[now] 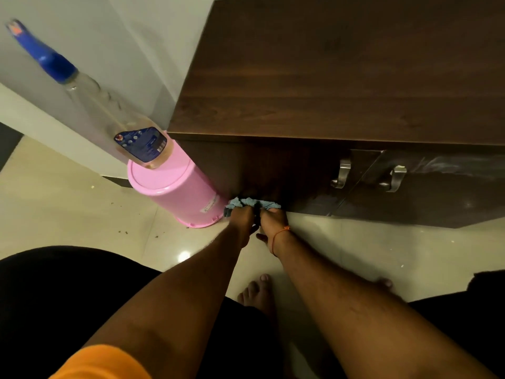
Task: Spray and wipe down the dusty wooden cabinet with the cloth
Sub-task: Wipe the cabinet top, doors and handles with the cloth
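We are pressing the cloth (252, 203) against the low front of the cabinet (300, 173), close to its bottom edge. Both hands are working side by side: the left hand (244, 217) and the right hand (274, 218) are each bunching a fold of the cloth under curled fingers, pushing it flat to the wood rather than pinching it away. How the fingertips are lying under the cloth we cannot tell.

To do this stroke well, we are judging that even pressure matters, and that the cloth should be spread wider, since it is wadded now and covering only a narrow strip. Following the grain sideways looks sensible.

Just left of the hands the bucket (175, 195) is standing upside down, nearly touching the cloth, so room is running out on that side. The spray bottle (109, 110) is standing on it, up and to the left of the hands, and a knock to the bucket could tip it. To the right the door front is lying open for a long pass, with pale smears showing farther along; the handles (341, 173) are sitting above and to the right of the hands. Below the hands the floor (355, 247) is meeting the cabinet's bottom edge, so knuckles are working tight there.
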Motion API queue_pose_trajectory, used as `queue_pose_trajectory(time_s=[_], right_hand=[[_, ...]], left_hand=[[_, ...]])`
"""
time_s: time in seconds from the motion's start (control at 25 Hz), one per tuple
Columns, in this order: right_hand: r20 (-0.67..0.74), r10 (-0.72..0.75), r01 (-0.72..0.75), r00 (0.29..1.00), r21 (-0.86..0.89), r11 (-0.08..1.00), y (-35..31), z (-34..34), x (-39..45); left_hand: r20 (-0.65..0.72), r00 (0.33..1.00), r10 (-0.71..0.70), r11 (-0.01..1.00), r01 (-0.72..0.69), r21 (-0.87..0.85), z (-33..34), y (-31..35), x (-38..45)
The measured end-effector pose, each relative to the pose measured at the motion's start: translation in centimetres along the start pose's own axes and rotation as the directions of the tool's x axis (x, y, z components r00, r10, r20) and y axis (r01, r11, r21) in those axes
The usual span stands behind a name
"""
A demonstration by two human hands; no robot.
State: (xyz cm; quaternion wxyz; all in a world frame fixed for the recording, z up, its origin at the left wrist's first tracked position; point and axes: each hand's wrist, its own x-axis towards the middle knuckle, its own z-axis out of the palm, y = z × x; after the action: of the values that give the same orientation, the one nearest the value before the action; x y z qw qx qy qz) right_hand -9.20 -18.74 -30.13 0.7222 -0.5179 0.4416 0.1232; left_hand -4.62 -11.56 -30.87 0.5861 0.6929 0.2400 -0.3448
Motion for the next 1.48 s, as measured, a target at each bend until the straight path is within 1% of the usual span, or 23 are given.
queue_pose_trajectory(time_s=[0.08,0.12,0.28,0.4,0.52,0.6,0.68,0.76,0.8,0.84,0.92,1.0,1.12,1.2,1.28,1.36,1.48], right_hand=[[0.009,0.089,-0.090,0.996,0.033,0.995,0.1,-0.6,0.4],[0.006,0.104,-0.104,0.995,0.066,0.992,0.2,-0.9,0.5],[-0.146,0.062,-0.039,0.987,0.156,0.987,0.6,-2.8,1.5],[-0.227,0.021,0.013,0.974,0.148,0.989,0.9,-5.1,1.8],[-0.325,0.040,0.027,0.945,0.197,0.980,0.8,-8.5,1.1],[-0.329,0.068,0.021,0.942,0.258,0.966,0.4,-10.7,0.9],[-0.353,0.091,0.011,0.931,0.277,0.961,-0.2,-12.3,1.1],[-0.416,0.108,0.013,0.903,0.278,0.961,-0.9,-13.4,0.5],[-0.439,0.098,0.050,0.893,0.314,0.948,-1.5,-13.5,-0.5],[-0.470,0.074,0.103,0.880,0.340,0.935,-2.0,-13.4,-1.8],[-0.554,-0.034,0.260,0.832,0.335,0.906,-2.9,-13.6,-4.4],[-0.555,-0.130,0.379,0.821,0.361,0.852,-4.1,-13.6,-7.1],[-0.506,-0.249,0.469,0.826,0.370,0.802,-5.5,-13.4,-9.0],[-0.474,-0.287,0.480,0.832,0.356,0.802,-5.5,-13.7,-9.2],[-0.449,-0.276,0.446,0.850,0.334,0.830,-4.7,-13.9,-8.4],[-0.429,-0.214,0.365,0.878,0.308,0.878,-3.3,-14.1,-7.1],[-0.413,-0.058,0.202,0.909,0.316,0.927,-1.5,-14.3,-4.9]], left_hand=[[0.025,0.999,-0.027,1.000,0.027,-0.011,0.7,-0.7,0.8],[0.027,0.999,-0.034,0.999,0.035,-0.020,1.3,-0.8,1.0],[0.039,0.999,-0.030,0.999,0.029,0.015,3.4,-0.9,0.3],[0.095,0.995,-0.019,0.994,0.009,0.105,5.4,-1.0,-0.7],[0.155,0.987,-0.033,0.981,0.002,0.196,8.1,-0.8,-2.5],[0.183,0.983,-0.035,0.977,-0.004,0.211,9.8,-0.8,-3.5],[0.229,0.973,-0.010,0.981,-0.035,0.191,11.0,-0.9,-4.4],[0.266,0.963,0.041,0.980,-0.091,0.179,11.4,-0.8,-5.5],[0.268,0.960,0.082,0.973,-0.135,0.187,11.4,-0.4,-6.4],[0.271,0.952,0.140,0.960,-0.198,0.199,11.3,0.2,-7.0],[0.314,0.907,0.279,0.909,-0.355,0.217,11.0,1.5,-8.0],[0.363,0.842,0.399,0.855,-0.485,0.183,10.3,2.9,-9.1],[0.352,0.786,0.508,0.793,-0.586,0.163,9.4,3.8,-9.5],[0.330,0.792,0.514,0.792,-0.586,0.172,9.4,3.6,-9.7],[0.321,0.824,0.467,0.821,-0.539,0.190,9.5,3.3,-9.3],[0.342,0.859,0.381,0.852,-0.470,0.231,9.6,2.5,-9.0],[0.333,0.913,0.236,0.904,-0.332,0.269,10.3,0.8,-7.4]])
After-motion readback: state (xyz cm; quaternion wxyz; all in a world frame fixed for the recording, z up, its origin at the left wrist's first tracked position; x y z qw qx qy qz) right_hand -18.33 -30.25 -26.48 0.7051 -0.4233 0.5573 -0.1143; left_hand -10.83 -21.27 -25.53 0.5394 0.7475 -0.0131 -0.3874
